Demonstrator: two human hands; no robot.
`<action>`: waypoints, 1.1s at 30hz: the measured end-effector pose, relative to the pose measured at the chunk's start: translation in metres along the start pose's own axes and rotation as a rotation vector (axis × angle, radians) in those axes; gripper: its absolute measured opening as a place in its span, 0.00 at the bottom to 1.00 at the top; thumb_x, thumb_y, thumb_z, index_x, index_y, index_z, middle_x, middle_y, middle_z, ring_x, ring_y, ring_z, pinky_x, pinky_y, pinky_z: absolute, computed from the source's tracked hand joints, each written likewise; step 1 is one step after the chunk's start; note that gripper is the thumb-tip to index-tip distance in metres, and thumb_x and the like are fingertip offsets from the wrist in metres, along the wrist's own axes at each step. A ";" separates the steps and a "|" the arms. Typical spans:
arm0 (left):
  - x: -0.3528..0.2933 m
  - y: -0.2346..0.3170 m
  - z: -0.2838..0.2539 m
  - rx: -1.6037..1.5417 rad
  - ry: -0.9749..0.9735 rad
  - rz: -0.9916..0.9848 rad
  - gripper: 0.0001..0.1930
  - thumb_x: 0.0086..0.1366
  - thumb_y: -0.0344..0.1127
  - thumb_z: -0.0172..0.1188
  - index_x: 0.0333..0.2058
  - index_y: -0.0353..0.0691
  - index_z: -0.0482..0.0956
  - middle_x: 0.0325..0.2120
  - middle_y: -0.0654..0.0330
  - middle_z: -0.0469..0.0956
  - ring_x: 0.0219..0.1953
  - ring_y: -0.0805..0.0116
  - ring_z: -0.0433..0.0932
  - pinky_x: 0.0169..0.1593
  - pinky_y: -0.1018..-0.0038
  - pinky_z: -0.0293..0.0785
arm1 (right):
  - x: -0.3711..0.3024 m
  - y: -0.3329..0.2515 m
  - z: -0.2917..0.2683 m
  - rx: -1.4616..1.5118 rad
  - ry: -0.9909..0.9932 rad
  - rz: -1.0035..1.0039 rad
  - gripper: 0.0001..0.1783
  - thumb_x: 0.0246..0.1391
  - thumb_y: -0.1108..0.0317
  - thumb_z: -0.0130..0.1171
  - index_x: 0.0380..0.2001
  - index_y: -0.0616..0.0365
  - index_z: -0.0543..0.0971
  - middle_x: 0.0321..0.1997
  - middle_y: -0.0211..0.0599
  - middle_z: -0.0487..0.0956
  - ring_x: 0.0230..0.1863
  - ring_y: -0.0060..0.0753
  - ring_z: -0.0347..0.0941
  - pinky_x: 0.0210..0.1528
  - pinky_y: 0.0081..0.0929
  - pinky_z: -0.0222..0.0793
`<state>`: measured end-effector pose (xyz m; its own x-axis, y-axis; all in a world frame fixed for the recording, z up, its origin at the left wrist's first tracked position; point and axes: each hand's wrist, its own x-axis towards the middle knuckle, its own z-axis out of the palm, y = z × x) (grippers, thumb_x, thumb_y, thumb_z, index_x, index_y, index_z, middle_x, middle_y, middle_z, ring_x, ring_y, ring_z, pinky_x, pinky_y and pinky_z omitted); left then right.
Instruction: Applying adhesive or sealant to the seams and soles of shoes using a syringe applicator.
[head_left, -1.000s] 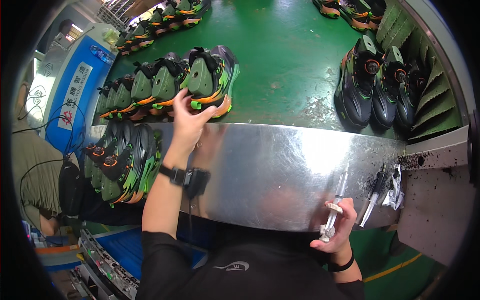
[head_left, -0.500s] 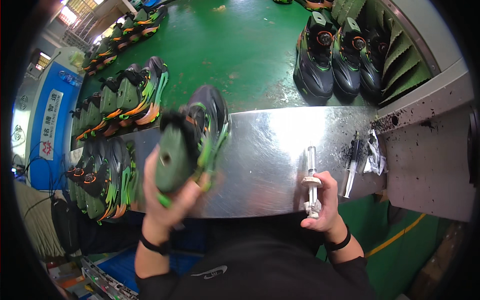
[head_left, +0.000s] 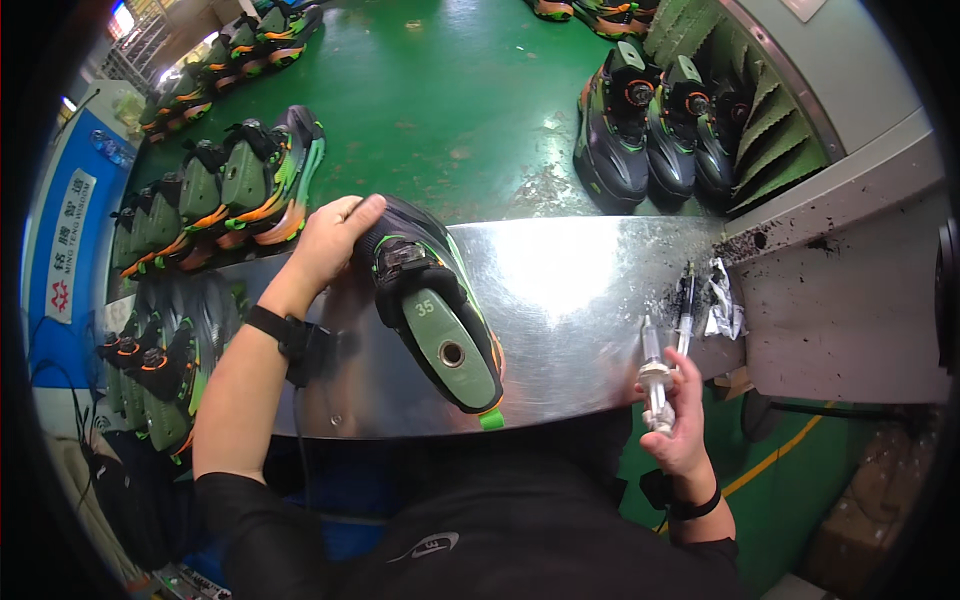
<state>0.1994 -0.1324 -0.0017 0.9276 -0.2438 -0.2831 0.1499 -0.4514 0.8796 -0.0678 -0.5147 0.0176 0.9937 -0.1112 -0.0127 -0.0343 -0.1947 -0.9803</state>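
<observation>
My left hand (head_left: 333,238) is closed around the toe end of a black sneaker (head_left: 412,228) with green and orange trim. A green shoe last (head_left: 455,355) fills its opening, with a round metal-rimmed hole on top and the heel pointing toward me. The sneaker is above or on the metal bench top (head_left: 570,330); contact is hard to tell. To the right, my right hand (head_left: 685,435) is closed round a clear syringe (head_left: 655,378) with whitish stuff on its flange and plunger, tip pointing away. Just beyond it lies a second syringe (head_left: 687,300) with dark contents.
Crumpled white wrapping (head_left: 722,305) lies beside dark specks near the machine's side wall (head_left: 840,310). Several sneakers line the left (head_left: 240,190), with more at the near left (head_left: 165,370). Three sneakers (head_left: 612,140) stand at far right on the green surface (head_left: 430,120), beside green flaps (head_left: 780,140).
The sneaker has turned so its heel faces me, and my left hand has shifted from the heel to the toe. My right hand with the syringe has moved slightly right and nearer to me.
</observation>
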 end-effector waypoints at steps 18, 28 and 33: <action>-0.080 0.019 0.032 -1.030 0.063 0.232 0.37 0.43 0.45 0.69 0.49 0.34 0.63 0.38 0.52 0.74 0.40 0.61 0.77 0.47 0.67 0.76 | 0.072 -0.056 0.096 0.957 -0.637 -0.201 0.45 0.43 0.28 0.59 0.53 0.52 0.64 0.39 0.52 0.77 0.35 0.40 0.69 0.31 0.33 0.60; -0.079 0.013 0.026 -0.914 0.050 0.296 0.40 0.43 0.50 0.70 0.50 0.35 0.62 0.42 0.49 0.71 0.42 0.56 0.77 0.47 0.62 0.78 | 0.082 -0.047 0.107 0.909 -0.691 -0.073 0.44 0.45 0.28 0.56 0.53 0.52 0.66 0.38 0.49 0.78 0.35 0.41 0.66 0.49 0.49 0.58; -0.080 0.016 0.027 -0.891 0.102 0.251 0.43 0.40 0.50 0.71 0.51 0.36 0.61 0.41 0.54 0.71 0.42 0.63 0.75 0.46 0.69 0.75 | 0.082 -0.040 0.114 0.919 -0.680 -0.082 0.45 0.45 0.28 0.57 0.54 0.53 0.66 0.38 0.50 0.78 0.37 0.40 0.65 0.50 0.47 0.59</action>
<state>0.1187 -0.1429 0.0243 0.9877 -0.1493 -0.0471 0.1090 0.4398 0.8914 0.0275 -0.4046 0.0328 0.8510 0.4728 0.2284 -0.1536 0.6401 -0.7528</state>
